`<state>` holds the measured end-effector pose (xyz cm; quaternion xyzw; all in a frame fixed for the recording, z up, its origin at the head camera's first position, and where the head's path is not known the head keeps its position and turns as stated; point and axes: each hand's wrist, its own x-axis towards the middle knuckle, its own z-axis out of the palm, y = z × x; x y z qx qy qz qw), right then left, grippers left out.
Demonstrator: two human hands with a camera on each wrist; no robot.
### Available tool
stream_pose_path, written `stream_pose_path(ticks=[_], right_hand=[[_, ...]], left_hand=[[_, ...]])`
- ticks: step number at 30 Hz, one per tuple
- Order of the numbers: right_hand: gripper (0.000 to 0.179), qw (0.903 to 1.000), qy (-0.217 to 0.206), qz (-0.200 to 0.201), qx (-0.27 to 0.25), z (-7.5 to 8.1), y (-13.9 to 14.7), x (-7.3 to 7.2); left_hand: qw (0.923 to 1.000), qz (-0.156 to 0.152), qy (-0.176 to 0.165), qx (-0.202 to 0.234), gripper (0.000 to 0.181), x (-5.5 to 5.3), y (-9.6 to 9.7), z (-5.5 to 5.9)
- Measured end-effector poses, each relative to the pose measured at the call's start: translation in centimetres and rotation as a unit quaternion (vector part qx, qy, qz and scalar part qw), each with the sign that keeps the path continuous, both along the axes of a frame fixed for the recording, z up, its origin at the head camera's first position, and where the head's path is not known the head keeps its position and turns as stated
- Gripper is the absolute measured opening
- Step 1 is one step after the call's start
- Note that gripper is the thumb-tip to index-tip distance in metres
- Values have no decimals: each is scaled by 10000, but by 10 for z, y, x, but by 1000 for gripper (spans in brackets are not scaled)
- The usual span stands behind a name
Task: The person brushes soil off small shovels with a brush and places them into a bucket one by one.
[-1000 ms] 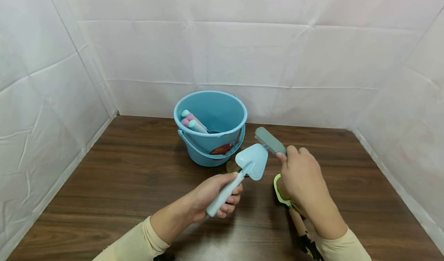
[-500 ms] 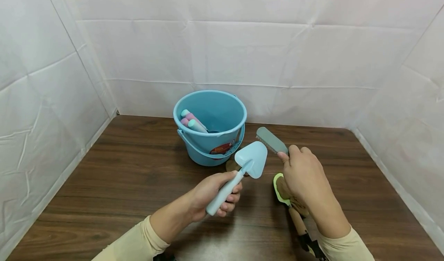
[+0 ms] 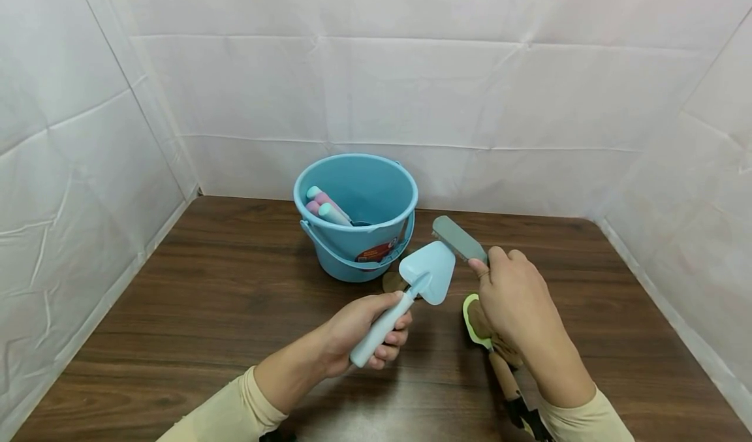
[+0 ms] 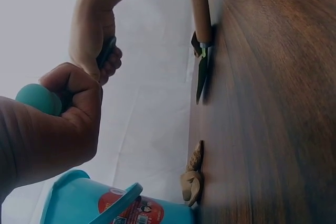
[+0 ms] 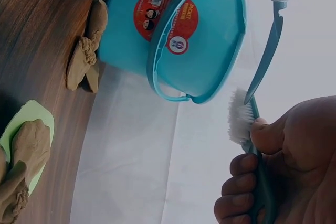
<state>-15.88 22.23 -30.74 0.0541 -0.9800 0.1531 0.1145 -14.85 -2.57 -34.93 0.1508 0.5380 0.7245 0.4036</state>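
Note:
A light blue hand trowel [image 3: 431, 269] is held up by its pale handle in my left hand [image 3: 343, 337], blade pointing up and to the right. My right hand [image 3: 517, 298] grips a grey-green scrub brush [image 3: 461, 238], thumb along its back. White bristles [image 5: 240, 117] show in the right wrist view, right at the tip of the trowel blade [image 5: 266, 59]. Below my right hand, a lime-green trowel [image 3: 468, 316] with a wooden handle lies on the table, a brown glove [image 5: 31, 142] over its blade.
Behind my hands stands a blue bucket [image 3: 337, 252], its handle hanging at the front. Several pink and mint tool handles [image 3: 331, 207] lean inside it. Another brown glove [image 5: 86, 51] lies against its base. White sheeting [image 3: 411, 89] walls in the wooden table [image 3: 194, 311].
Brush and trowel have shifted slightly apart and back together, the blade tip now at the bristles again. My right hand sits a touch farther right than a second ago; both grips stay the same.

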Motion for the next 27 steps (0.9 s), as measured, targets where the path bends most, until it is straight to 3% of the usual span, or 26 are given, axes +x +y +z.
stream_pose_path(ticks=[10,20,24,26,27], right_hand=[[40,10000,-14,-15,-10,1,-1,1],[41,9998,-160,59,-64,-2,-2,-4],[40,9998,-158,69,-24,-2,-3,-6],[40,9999,-153,76,-25,-3,-4,-7],[40,9999,-148,84,-29,-3,-4,-8]], left_hand=[[9995,-23,275,-160,46,-1,-4,7],[9908,487,1011,-750,46,-3,-16,21],[9754,762,1718,-1156,47,-9,-24,31],[9598,959,2228,-1415,46,-13,-30,38],[9474,1060,2545,-1628,46,-15,-33,42]])
